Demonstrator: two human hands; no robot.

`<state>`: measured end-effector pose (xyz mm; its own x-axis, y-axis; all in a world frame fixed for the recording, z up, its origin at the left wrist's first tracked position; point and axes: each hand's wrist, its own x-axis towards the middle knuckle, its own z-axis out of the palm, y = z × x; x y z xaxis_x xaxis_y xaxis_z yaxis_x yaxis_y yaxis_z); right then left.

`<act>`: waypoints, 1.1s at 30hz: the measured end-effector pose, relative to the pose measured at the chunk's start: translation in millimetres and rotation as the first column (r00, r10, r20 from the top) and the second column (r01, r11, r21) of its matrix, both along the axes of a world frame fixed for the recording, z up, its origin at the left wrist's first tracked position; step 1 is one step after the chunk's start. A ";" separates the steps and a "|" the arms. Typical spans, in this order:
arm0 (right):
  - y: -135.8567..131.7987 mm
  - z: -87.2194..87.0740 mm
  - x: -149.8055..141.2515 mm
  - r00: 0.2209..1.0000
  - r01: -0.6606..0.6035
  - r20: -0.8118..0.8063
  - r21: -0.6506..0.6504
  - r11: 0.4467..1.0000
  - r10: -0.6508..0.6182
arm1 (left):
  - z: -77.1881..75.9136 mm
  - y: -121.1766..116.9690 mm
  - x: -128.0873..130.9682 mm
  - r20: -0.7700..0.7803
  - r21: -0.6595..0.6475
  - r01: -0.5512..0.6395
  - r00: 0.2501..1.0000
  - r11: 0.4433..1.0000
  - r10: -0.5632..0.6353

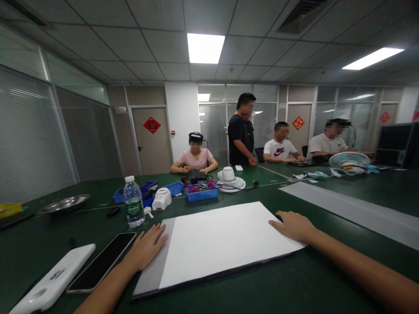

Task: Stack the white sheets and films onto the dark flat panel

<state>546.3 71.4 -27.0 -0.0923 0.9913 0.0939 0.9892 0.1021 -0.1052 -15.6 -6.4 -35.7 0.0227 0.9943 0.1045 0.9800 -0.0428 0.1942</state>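
Observation:
In front of me on the green table lies a large white sheet (222, 244), with a grey strip (153, 264) along its left side and a dark edge beneath. My left hand (146, 246) rests flat on that strip, fingers stretched out and holding nothing. At the sheet's right edge is my right hand (296, 226), its thumb on the white surface and apart from the fingers, which reach past the edge. A small dark bit shows by those fingertips; what it is I cannot tell.
Left of the sheet lie a phone (104, 261) and a white device (57, 279); a water bottle (133, 203) stands behind. Farther back are a blue tray of wires (202, 195), white fan parts (231, 183) and a metal dish (65, 203). Several people are across the table (98, 222).

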 end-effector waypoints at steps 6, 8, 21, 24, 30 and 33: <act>-2.4 1.8 -12.6 0.998 -0.055 -0.010 0.012 0.998 0.055 | -0.4 8.3 2.1 -0.018 -0.074 0.025 1.000 0.997 -0.026; -2.7 1.2 -16.3 0.997 -0.075 -0.014 0.024 0.997 0.075 | -2.6 15.0 6.0 -0.023 -0.071 0.034 0.999 0.997 -0.036; 30.7 -0.2 35.3 1.000 -0.025 0.013 0.176 0.984 0.023 | -7.5 29.8 2.9 0.068 -0.014 0.068 0.995 0.998 -0.067; 39.8 3.7 97.0 0.980 0.185 0.022 0.252 0.950 -0.197 | -6.3 28.7 2.1 0.091 -0.018 0.086 0.992 0.996 -0.084; 34.1 -9.3 185.1 0.864 0.498 -0.007 0.151 0.854 -0.503 | 1.6 16.0 3.9 0.106 -0.016 0.143 0.984 0.990 -0.141; 35.5 -12.8 184.0 0.886 0.459 -0.006 0.146 0.876 -0.463 | 8.2 8.2 2.9 0.105 -0.027 0.171 0.980 0.985 -0.167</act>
<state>730.2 107.0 -39.8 0.3673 0.8990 0.2384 0.9301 -0.3548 -0.0948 -12.7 1.8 -27.6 0.1821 0.9801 0.0791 0.9340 -0.1975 0.2976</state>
